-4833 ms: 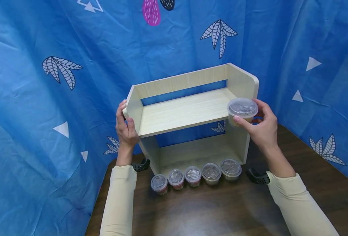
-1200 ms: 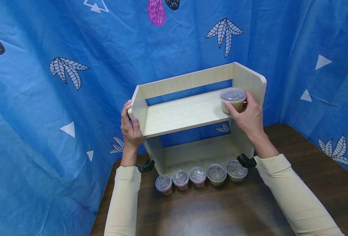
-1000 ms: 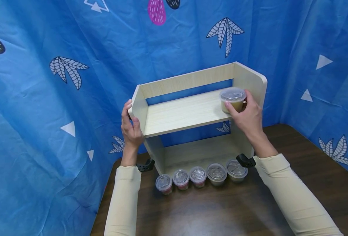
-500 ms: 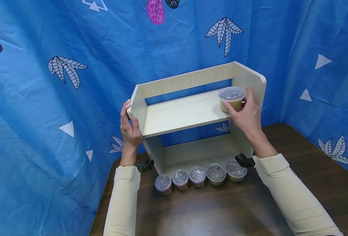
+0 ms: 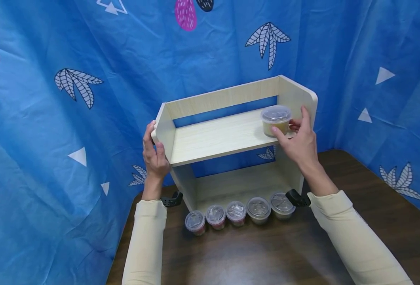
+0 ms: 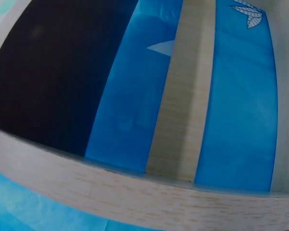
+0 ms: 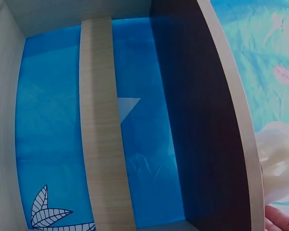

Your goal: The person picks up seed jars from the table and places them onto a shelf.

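Observation:
A lidded clear plastic cup with yellowish contents stands on the upper board at the right end of a pale wooden shelf. My right hand is beside it, thumb overlapping the cup's front, index finger raised, the other fingers a little off its right side. In the right wrist view the cup shows past the board's edge, with fingertips below it. My left hand rests against the shelf's left side panel, fingers fairly straight along the outside, thumb at the front edge.
Several lidded cups stand in a row on the dark table before the lower board, among them a reddish one at the left and a pale one at the right. A blue patterned curtain hangs behind.
The cup went from being held before the shelf's right end to standing on the upper board. Within the last half second my right fingers have loosened from it. My left hand stays put.

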Tool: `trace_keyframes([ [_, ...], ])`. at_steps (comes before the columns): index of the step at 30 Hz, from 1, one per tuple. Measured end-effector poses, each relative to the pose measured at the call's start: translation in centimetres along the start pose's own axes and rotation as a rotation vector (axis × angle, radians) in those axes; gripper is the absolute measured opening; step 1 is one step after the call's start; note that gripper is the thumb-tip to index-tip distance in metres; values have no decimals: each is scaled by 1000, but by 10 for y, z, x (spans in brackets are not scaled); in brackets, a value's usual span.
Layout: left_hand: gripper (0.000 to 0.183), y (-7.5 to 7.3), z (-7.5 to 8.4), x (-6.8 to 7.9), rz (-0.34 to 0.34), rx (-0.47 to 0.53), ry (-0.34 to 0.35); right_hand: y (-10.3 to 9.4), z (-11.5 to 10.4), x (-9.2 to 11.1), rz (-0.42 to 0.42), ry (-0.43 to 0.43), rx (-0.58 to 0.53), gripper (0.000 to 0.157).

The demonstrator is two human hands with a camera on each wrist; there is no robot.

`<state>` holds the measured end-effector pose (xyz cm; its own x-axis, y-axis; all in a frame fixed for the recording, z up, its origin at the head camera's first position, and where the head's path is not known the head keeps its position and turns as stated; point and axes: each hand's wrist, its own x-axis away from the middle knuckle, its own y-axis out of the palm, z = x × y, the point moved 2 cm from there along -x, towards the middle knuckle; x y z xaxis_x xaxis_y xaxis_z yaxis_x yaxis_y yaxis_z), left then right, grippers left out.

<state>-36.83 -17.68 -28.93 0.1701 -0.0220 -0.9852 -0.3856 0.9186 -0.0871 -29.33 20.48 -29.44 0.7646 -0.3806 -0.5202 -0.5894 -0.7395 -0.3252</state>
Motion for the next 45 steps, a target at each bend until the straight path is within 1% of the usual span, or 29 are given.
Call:
trace_keyframes([
  [6, 50, -3, -1, 1, -8, -38, -36, -4, 3, 5, 6, -25, -13, 94],
  [11, 50, -4, -1, 2, -10, -66, -41, -9, 6, 13, 3, -41, -20, 91],
  [19, 49, -4, -2, 2, -6, -58, -43, -15, 16, 29, 30, -115, -63, 84],
  [26, 52, -3, -1, 3, -10, -79, -45, -20, 24, 43, 68, -143, -79, 77],
  [31, 51, -2, -1, 1, -8, -88, -28, -22, 32, 53, 91, -145, -78, 73],
  [35, 48, -2, -1, -2, -3, -73, -12, -22, 41, 61, 101, -127, -76, 71],
  [39, 46, 0, -1, -5, 9, -61, 0, -22, 49, 66, 130, -112, -70, 68],
  [42, 45, 1, 0, -5, 15, -63, -4, -22, 56, 70, 151, -106, -65, 66],
  [45, 43, 1, 0, -4, 17, -66, -13, -22, 62, 75, 154, -92, -62, 64],
])
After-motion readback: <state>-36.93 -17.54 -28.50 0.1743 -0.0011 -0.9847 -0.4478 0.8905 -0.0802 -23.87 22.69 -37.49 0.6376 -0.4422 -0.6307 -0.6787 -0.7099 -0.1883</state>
